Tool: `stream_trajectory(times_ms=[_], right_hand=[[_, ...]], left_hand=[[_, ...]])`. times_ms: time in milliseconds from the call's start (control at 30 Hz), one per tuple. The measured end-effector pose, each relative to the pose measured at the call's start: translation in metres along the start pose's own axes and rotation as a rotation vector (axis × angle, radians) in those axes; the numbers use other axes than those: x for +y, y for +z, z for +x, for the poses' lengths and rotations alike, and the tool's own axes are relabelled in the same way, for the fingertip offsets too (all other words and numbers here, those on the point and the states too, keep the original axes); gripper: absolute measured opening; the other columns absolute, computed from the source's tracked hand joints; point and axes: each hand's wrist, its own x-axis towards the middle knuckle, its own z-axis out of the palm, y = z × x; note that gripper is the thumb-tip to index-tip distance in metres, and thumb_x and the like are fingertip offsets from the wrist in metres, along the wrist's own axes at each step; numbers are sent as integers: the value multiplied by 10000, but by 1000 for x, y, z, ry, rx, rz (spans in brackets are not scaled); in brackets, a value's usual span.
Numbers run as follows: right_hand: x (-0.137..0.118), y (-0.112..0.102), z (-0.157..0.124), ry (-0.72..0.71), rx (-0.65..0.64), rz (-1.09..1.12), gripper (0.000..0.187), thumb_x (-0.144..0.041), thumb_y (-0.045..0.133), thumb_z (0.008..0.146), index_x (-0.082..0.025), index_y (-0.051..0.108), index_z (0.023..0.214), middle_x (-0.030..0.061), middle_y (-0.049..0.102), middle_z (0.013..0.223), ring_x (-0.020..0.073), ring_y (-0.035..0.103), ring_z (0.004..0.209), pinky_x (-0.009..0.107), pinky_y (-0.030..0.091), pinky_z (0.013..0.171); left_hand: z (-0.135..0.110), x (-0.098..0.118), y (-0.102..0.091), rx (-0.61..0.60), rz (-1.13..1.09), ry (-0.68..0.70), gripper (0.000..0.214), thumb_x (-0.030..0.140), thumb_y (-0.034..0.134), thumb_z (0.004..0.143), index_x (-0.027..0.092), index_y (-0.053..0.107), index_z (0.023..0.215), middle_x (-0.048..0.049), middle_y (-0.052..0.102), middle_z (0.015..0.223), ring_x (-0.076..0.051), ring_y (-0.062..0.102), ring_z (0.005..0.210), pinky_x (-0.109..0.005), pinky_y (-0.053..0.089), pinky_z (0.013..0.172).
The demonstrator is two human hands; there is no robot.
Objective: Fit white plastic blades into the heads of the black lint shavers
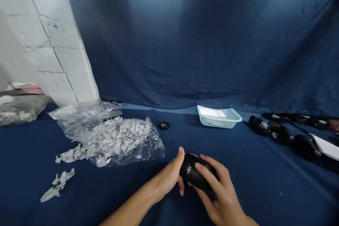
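A rounded black plastic housing with small white markings lies tilted between my hands, just above the blue cloth. My right hand wraps round its right side, fingers over the top and thumb underneath. At its left end my left hand presses against it, thumb pointing up and fingers curled below; part of that grip is hidden. Beyond the hands a small round black part rests on the cloth.
To the left, a clear plastic bag spills many white plastic parts, with a few loose white pieces nearer. A mint basket holds something white. More black housings lie at right. A blue curtain hangs behind.
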Motion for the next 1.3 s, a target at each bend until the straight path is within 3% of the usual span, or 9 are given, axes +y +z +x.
stream_trajectory(times_ms=[100, 200, 333, 600, 700, 833, 1133, 1200, 1300], right_hand=[[-1, -3, 2, 303, 2, 245, 651, -230, 615, 867, -347, 324, 1437, 77, 470, 1398, 302, 465, 1284, 460, 421, 1026], [-2, -4, 3, 582, 41, 450, 597, -341, 594, 894, -321, 327, 1428, 66, 478, 1428, 294, 452, 1314, 434, 417, 1042], [-3, -1, 6, 761, 84, 615, 554, -421, 610, 870, -296, 426, 1378, 48, 511, 1427, 292, 449, 1324, 409, 416, 1048], [-2, -2, 15, 911, 68, 785, 526, -495, 661, 809, -291, 544, 1279, 35, 595, 1348, 287, 481, 1288, 393, 389, 1067], [-2, -3, 16, 937, 43, 846, 517, -528, 644, 812, -280, 549, 1255, 50, 637, 1265, 291, 560, 1175, 386, 465, 960], [-5, 0, 18, 1045, -42, 963, 548, -557, 598, 837, -288, 471, 1296, 47, 707, 1017, 237, 658, 803, 345, 528, 672], [-2, 2, 20, 1112, -185, 880, 547, -606, 465, 893, -281, 416, 1330, -29, 659, 640, 211, 627, 636, 328, 482, 621], [0, 2, 20, 1095, -181, 824, 551, -627, 450, 887, -288, 445, 1321, -12, 697, 729, 225, 651, 704, 343, 496, 671], [7, 1, 19, 1020, -148, 783, 548, -648, 498, 848, -294, 523, 1265, 26, 686, 1161, 263, 582, 1135, 376, 429, 978]], left_hand=[[0, -3, 0, 34, 77, 67, 771, 733, 270, 882, 104, 617, 1161, -40, 530, 745, -133, 532, 621, -194, 438, 448], [-2, -2, 3, 97, 129, 179, 648, 621, 454, 898, 208, 432, 1396, -43, 518, 913, -109, 532, 639, -227, 479, 519], [-5, 2, 4, 101, 174, 222, 566, 505, 473, 934, 253, 385, 1434, -95, 497, 1141, -100, 562, 669, -269, 506, 594], [-7, 4, -2, 66, 201, 306, 583, 244, 703, 820, 299, 470, 1352, -86, 442, 1324, -174, 603, 971, -326, 539, 829], [-6, 2, 0, 87, 198, 339, 550, 185, 690, 818, 291, 492, 1320, -79, 418, 1345, -175, 627, 981, -343, 538, 867], [-3, -2, 2, 172, 304, 313, 532, 195, 672, 827, 266, 491, 1322, -73, 486, 1263, -168, 638, 910, -353, 534, 854], [2, -8, -1, 264, 500, 267, 524, 298, 663, 834, 253, 507, 1332, -57, 548, 1169, -171, 580, 846, -342, 494, 822], [2, -8, -1, 258, 487, 264, 531, 300, 668, 829, 259, 503, 1332, -46, 548, 1157, -160, 571, 820, -331, 488, 808], [3, -9, -2, 263, 484, 258, 557, 309, 714, 790, 269, 521, 1311, -30, 553, 1127, -159, 563, 811, -314, 480, 781]])
